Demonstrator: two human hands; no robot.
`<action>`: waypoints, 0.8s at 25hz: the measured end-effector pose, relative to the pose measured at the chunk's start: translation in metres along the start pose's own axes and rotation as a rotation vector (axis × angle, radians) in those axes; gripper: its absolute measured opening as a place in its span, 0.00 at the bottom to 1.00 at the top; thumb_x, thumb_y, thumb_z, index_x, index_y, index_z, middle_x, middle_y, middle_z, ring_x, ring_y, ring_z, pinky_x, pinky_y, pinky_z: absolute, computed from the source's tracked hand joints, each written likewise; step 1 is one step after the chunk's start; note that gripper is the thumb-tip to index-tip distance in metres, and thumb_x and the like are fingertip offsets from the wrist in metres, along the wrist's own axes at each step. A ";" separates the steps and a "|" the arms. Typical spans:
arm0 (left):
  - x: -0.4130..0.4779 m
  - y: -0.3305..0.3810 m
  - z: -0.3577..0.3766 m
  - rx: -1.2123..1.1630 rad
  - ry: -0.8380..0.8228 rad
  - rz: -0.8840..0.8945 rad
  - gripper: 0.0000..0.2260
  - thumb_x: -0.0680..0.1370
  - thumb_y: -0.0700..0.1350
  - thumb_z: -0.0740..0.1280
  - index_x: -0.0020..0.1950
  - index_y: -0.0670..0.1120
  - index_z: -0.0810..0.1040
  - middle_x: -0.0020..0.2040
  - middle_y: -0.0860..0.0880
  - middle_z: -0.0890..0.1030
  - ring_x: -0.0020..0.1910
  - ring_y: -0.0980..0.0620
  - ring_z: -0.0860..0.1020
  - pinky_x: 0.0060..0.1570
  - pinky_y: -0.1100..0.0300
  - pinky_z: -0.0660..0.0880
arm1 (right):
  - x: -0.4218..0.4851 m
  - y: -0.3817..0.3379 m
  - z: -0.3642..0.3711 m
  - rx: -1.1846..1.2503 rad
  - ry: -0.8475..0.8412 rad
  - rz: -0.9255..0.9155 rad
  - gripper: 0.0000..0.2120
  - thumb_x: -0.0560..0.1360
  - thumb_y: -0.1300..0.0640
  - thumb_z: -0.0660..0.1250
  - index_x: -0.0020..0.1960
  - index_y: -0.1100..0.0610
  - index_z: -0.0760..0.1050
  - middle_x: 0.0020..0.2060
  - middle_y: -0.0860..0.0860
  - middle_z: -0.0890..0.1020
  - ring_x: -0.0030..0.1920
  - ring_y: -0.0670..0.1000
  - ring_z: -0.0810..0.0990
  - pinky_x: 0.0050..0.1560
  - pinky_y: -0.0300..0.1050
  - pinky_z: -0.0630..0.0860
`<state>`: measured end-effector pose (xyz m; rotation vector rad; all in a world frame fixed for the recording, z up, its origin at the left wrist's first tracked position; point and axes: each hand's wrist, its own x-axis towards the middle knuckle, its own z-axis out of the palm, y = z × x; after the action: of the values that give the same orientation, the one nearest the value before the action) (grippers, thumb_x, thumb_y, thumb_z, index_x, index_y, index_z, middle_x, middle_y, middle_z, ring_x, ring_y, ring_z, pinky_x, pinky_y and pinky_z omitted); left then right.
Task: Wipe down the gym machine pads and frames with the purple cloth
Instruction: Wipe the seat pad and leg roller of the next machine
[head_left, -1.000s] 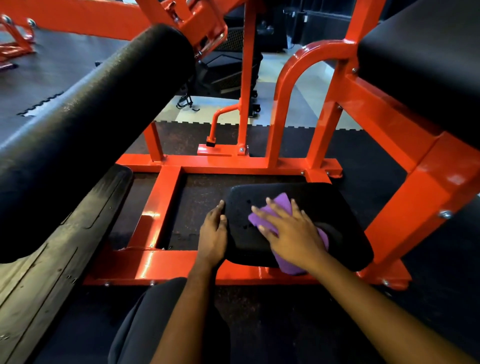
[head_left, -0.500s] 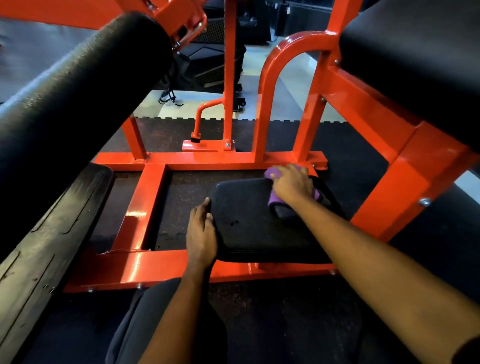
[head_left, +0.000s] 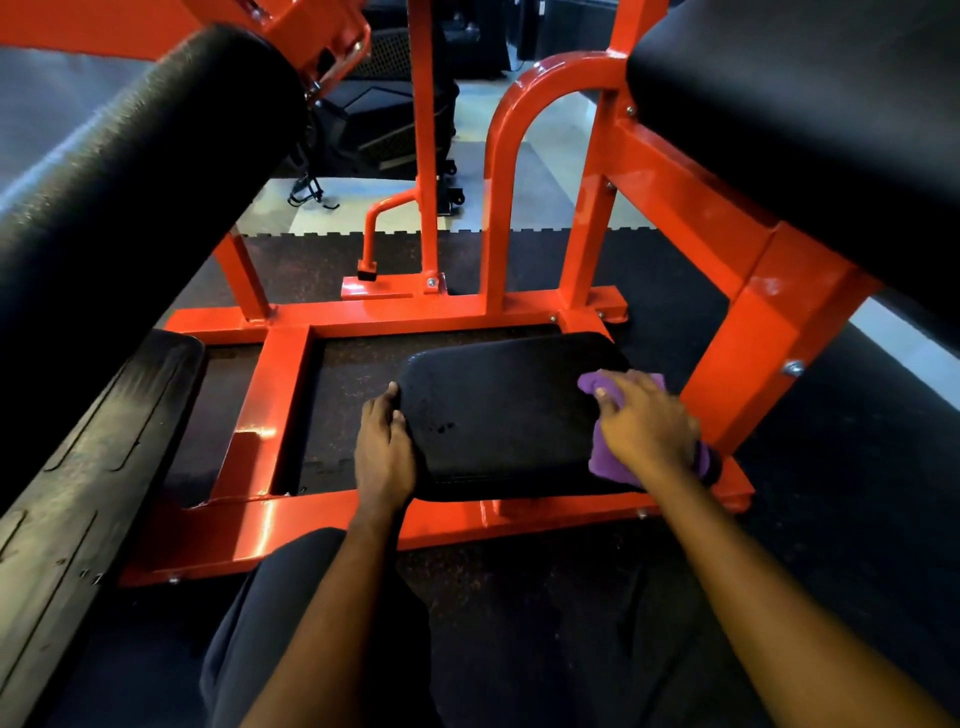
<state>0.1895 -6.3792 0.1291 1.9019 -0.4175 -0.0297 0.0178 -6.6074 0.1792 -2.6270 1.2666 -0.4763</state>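
Head view, left to right. At far left, a thick black roller pad (head_left: 130, 218), slanting from the upper middle down toward the lower left of the picture. Below it, a ribbed black footplate (head_left: 88, 457), beside the left rail of the orange frame (head_left: 270, 415). At the bottom, a knee in dark trousers (head_left: 270, 623), over speckled rubber flooring (head_left: 857, 493).

Next, the left hand (head_left: 384, 457), laid against the left edge of the low seat pad (head_left: 498, 415): fingers straight and close together, pointing away, thumb tip near the far left corner, nothing gripped. Same spot as 0.5 s and 1 s ago. Behind the pad, an arched orange tube (head_left: 501, 171), standing on the far crossbar.

On the pad's right edge, the purple cloth (head_left: 602, 462), bunched, 1 fold poking out beyond the fingertips and another hanging off toward the near right corner. On top of it, the right hand (head_left: 647, 426), palm down, fingers spread and nearly straight, pressing the cloth onto the pad rather than clutching it. Moved since earlier: 1 s ago at the middle of the pad, 0.5 s ago up at the far edge close to the far right corner, now back along the right edge, closer to the near right corner.

At far right, a slanted orange beam (head_left: 753, 322) with a bolt head (head_left: 793, 368), and above it a big black upper pad (head_left: 805, 130).
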 end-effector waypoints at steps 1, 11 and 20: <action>0.002 -0.001 -0.002 -0.010 -0.012 -0.030 0.18 0.82 0.37 0.57 0.72 0.41 0.73 0.69 0.46 0.74 0.68 0.49 0.72 0.64 0.63 0.63 | -0.015 -0.017 0.004 0.002 0.047 -0.028 0.16 0.80 0.48 0.61 0.65 0.45 0.78 0.66 0.50 0.78 0.61 0.63 0.77 0.57 0.56 0.74; 0.035 0.069 -0.062 -0.055 -0.383 0.255 0.36 0.71 0.33 0.64 0.76 0.57 0.66 0.76 0.56 0.68 0.75 0.55 0.64 0.75 0.49 0.63 | -0.050 -0.105 -0.029 1.331 -0.171 -0.037 0.12 0.82 0.57 0.65 0.63 0.59 0.78 0.62 0.56 0.82 0.62 0.55 0.80 0.59 0.32 0.71; 0.043 0.147 -0.055 0.106 -0.729 0.324 0.07 0.74 0.47 0.65 0.49 0.48 0.79 0.50 0.48 0.83 0.51 0.49 0.80 0.59 0.39 0.75 | -0.020 -0.088 -0.069 1.536 -0.183 -0.108 0.10 0.81 0.64 0.61 0.59 0.56 0.75 0.54 0.53 0.82 0.55 0.50 0.78 0.60 0.47 0.72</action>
<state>0.2016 -6.3870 0.2911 1.8586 -1.2324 -0.5039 0.0451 -6.5389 0.2657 -1.3364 0.3170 -0.7596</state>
